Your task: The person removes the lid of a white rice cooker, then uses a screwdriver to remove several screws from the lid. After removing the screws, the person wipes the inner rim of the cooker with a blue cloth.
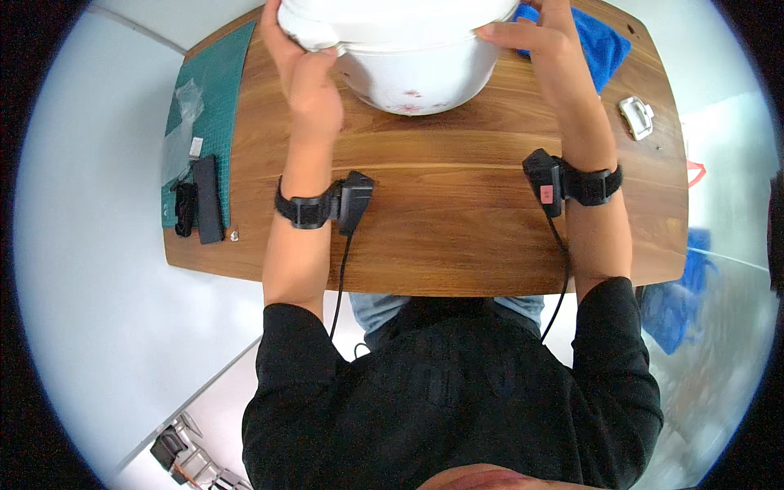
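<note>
A big white rounded pot (416, 73) with small pink flowers on its side fills the far middle, its top cut off by the picture's edge. My left hand (307, 77) grips its left side near the rim, thumb against the edge. On the opposite side, my right hand (535, 34) holds the rim with its thumb laid along it. The outer fingers of both hands are partly hidden or out of the picture. A blue cloth (600, 49) lies just beyond my right hand.
A green cutting mat (214, 106) at the left bears a clear plastic bag (186, 106) and a dark oblong case (208, 198). A white handle-like part (636, 118) lies at the right on the wooden table (441, 229). Cabled black devices (355, 202) are strapped to both wrists.
</note>
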A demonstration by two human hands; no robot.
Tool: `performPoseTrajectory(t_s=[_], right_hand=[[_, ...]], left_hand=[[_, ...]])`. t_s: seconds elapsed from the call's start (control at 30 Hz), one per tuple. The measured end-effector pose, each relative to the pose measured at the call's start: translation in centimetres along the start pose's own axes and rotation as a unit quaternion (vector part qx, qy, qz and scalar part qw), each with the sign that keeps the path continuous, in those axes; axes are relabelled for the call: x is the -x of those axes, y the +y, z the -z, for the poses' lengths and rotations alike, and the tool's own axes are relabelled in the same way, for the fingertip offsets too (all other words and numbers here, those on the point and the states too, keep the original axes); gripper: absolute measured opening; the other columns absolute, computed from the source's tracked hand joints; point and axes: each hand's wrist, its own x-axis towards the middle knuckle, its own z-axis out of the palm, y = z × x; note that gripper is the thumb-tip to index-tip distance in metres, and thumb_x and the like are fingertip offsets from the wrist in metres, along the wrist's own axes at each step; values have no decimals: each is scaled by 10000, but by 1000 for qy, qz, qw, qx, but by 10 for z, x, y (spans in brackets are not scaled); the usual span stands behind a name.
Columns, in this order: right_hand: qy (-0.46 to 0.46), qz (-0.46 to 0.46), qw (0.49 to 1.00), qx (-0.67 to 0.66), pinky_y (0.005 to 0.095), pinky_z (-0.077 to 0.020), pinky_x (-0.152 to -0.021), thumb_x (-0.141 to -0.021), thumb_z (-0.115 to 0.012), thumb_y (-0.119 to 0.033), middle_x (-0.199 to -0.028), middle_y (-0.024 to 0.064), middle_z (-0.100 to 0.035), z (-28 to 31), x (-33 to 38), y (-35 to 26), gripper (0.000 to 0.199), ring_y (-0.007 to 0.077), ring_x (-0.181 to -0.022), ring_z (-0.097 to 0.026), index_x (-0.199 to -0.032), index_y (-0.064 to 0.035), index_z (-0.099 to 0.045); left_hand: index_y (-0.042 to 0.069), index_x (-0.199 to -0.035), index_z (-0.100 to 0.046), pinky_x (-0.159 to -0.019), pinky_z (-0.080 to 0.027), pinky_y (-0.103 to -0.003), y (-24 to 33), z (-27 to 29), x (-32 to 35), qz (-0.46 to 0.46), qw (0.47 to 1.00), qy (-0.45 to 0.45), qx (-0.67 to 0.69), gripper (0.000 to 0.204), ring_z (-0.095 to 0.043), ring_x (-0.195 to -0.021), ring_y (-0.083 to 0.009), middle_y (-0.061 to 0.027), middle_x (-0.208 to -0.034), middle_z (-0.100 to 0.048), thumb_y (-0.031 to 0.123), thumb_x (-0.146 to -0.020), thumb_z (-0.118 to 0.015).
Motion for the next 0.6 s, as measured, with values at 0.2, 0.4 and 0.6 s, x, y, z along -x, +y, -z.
performPoseTrajectory(t_s=[0.2,0.4,0.6], right_hand=[[28,-7,999,23,491,-344,-1113,-651,-863,-40,-1340,148,-467,-3,8,-4,1010,303,-1291,-429,-1485,-52,-293],[-23,-10,994,-109,458,-390,-1063,-682,-818,27,-1351,124,-475,3,2,14,929,261,-1245,-466,-1460,-71,-320],[-15,-16,992,-122,491,-226,-1219,-634,-796,-34,-1574,228,-333,1,-2,13,1202,367,-1469,-304,-1620,-29,-109]], left_hand=[[-15,-1543,-299,-1185,-309,-429,9,11,-6,-3,996,35,-78,777,-426,-1371,-309,-195,-1474,-443,178,-824,-522],[-26,-1514,-346,-1177,-311,-409,30,4,-11,34,982,71,-175,712,-450,-1340,-277,-187,-1462,-449,48,-820,-488],[32,-1595,-206,-1226,-226,-421,43,-11,-8,144,980,118,-68,875,-357,-1428,-310,-196,-1504,-396,5,-781,-525]])
